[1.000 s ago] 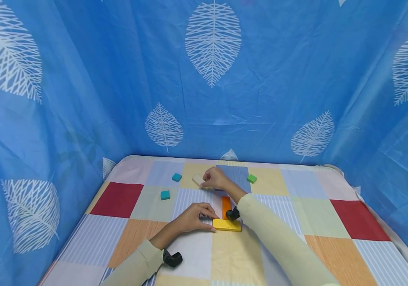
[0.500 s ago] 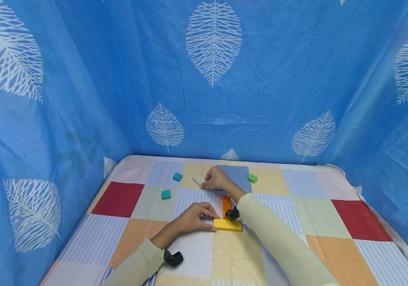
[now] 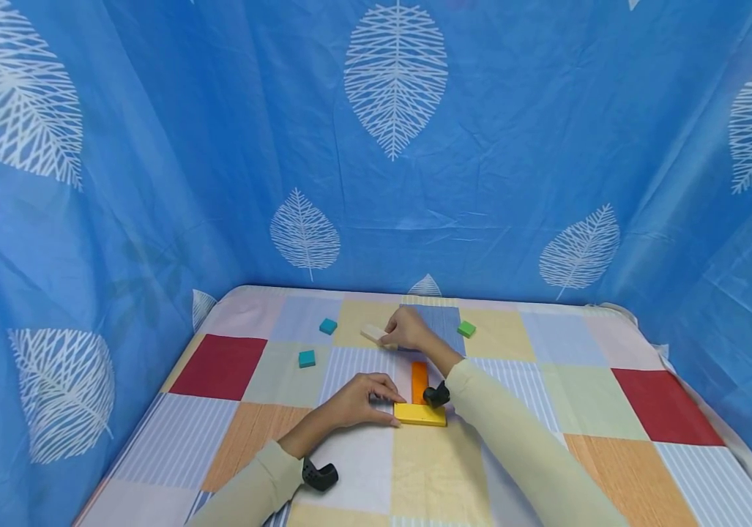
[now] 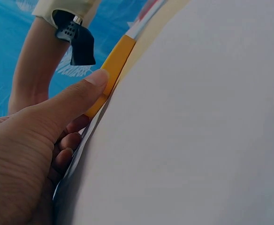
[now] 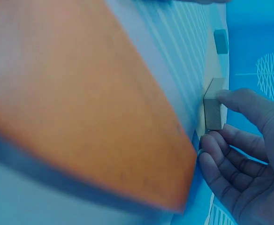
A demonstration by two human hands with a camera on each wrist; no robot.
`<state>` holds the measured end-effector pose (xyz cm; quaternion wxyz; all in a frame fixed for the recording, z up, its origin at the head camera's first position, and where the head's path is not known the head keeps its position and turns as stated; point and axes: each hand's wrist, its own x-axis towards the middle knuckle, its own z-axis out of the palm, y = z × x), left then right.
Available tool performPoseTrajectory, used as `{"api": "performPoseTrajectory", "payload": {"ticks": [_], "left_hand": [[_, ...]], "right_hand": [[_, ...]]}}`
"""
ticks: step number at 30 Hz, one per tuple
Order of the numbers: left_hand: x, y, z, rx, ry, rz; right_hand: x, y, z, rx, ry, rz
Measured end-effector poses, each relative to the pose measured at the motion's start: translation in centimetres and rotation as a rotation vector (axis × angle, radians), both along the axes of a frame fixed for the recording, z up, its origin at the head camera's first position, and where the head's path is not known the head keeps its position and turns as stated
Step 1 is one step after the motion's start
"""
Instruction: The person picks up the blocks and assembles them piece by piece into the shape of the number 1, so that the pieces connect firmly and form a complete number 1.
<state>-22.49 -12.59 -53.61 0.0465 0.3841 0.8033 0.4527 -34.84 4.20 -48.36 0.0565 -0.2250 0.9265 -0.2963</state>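
My left hand (image 3: 361,401) pinches the left end of a flat yellow block (image 3: 420,415) lying on the patchwork cloth. In the left wrist view the thumb lies against the yellow block (image 4: 116,63), with fingertips partly hidden behind it. An orange block (image 3: 419,379) meets the yellow one from behind, forming a T-like shape. Farther back, my right hand (image 3: 408,329) holds a pale wooden block (image 3: 371,333) between thumb and fingers, at or near the cloth. The right wrist view has the thumb on the pale block (image 5: 214,112); the orange block (image 5: 104,108) looms large there.
Two teal blocks (image 3: 307,359) lie to the left of the pale block. A small green block (image 3: 466,329) sits right of the right hand. Blue leaf-patterned curtain (image 3: 389,219) stands behind and at both sides of the table.
The right hand has shifted slightly to the right, and the pale block has moved and turned a little with it. The left hand and yellow block stay put.
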Motion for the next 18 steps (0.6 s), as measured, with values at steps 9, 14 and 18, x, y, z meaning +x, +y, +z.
{"api": "performPoseTrajectory", "payload": {"ticks": [9, 14, 18], "left_hand": [[0.1, -0.1, 0.0, 0.014, 0.001, 0.002], [0.1, -0.1, 0.0, 0.006, -0.004, 0.007], [0.1, -0.1, 0.0, -0.005, -0.006, 0.010]], "right_hand": [[-0.1, 1.9, 0.6, -0.038, -0.070, 0.028], [-0.6, 2.7, 0.4, -0.134, -0.101, 0.104], [-1.4, 2.7, 0.0, -0.168, -0.145, 0.151]]}}
